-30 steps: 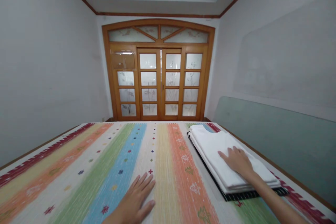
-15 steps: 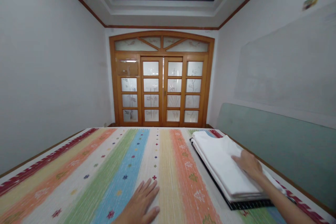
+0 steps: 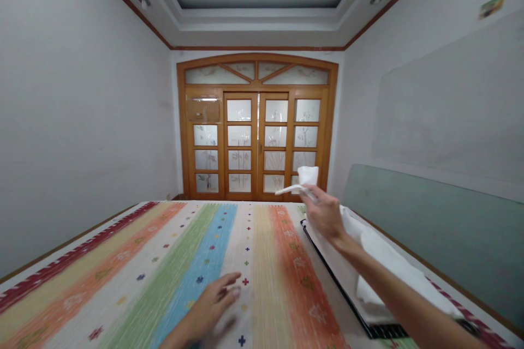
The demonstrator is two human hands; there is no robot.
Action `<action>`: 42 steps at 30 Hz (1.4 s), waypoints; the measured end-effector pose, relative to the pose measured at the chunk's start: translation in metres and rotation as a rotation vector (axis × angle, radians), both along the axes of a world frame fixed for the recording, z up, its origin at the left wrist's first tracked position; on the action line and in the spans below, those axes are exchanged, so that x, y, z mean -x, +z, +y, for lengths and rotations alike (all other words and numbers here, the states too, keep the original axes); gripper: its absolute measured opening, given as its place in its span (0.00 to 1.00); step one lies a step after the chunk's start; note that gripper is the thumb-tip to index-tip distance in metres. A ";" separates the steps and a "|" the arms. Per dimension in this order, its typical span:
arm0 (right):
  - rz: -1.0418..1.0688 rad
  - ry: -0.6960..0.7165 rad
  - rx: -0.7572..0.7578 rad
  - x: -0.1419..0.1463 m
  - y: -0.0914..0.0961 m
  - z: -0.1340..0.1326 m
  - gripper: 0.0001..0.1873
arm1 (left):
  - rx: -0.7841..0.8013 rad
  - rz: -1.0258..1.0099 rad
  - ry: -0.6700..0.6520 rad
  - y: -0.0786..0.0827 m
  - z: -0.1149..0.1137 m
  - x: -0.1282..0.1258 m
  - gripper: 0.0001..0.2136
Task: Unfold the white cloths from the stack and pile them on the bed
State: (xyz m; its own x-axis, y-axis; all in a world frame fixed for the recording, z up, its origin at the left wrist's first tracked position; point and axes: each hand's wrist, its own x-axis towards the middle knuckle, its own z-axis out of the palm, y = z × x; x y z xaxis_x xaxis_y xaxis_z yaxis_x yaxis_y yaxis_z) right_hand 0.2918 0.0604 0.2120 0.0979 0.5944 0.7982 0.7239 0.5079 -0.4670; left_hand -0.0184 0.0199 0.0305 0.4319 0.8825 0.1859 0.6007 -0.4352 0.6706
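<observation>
My right hand (image 3: pixel 323 212) is closed on one end of a white shirt (image 3: pixel 308 175), raised above the far end of a stack. The rest of the white cloth (image 3: pixel 399 267) trails back along the stack, partly behind my forearm. Beneath it lies a dark folded piece with light stripes (image 3: pixel 387 331), its edge showing at the left and front. Over the striped bedspread (image 3: pixel 262 262), my left hand (image 3: pixel 216 297) hovers slightly with thumb and fingers apart and holds nothing.
A pale green headboard (image 3: pixel 434 229) runs along the bed's right side, against the wall. Wooden doors with frosted panes (image 3: pixel 257 142) stand beyond the far edge. A plain wall (image 3: pixel 82 120) rises on the left.
My right hand has gone from resting on the stack to gripping the white shirt and lifting it up and away to the left. My left hand has risen off the bedspread.
</observation>
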 end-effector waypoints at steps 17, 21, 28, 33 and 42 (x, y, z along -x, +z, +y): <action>-0.738 0.799 0.533 0.107 -0.154 -0.026 0.12 | 0.130 -0.614 0.347 -0.005 0.020 0.010 0.34; -0.675 0.457 0.521 0.083 -0.165 0.007 0.13 | 0.039 -0.470 0.347 0.005 0.021 0.012 0.24; -0.645 0.180 0.632 0.042 -0.172 0.066 0.25 | -0.202 -0.197 0.621 0.025 0.028 0.052 0.12; -0.696 0.239 0.751 0.043 -0.182 0.091 0.35 | -0.490 -0.234 0.842 0.038 0.026 0.088 0.08; -0.668 0.518 0.378 0.110 -0.160 0.110 0.53 | -0.083 -0.087 -0.049 0.117 -0.021 0.054 0.09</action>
State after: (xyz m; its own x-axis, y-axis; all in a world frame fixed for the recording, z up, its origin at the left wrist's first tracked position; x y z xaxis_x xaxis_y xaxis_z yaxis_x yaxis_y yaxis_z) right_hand 0.1818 0.1699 0.0517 -0.6634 0.6678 0.3375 0.6276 0.7422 -0.2349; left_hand -0.0722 -0.0012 0.1470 0.4532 0.8410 0.2956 0.5188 -0.5185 0.6798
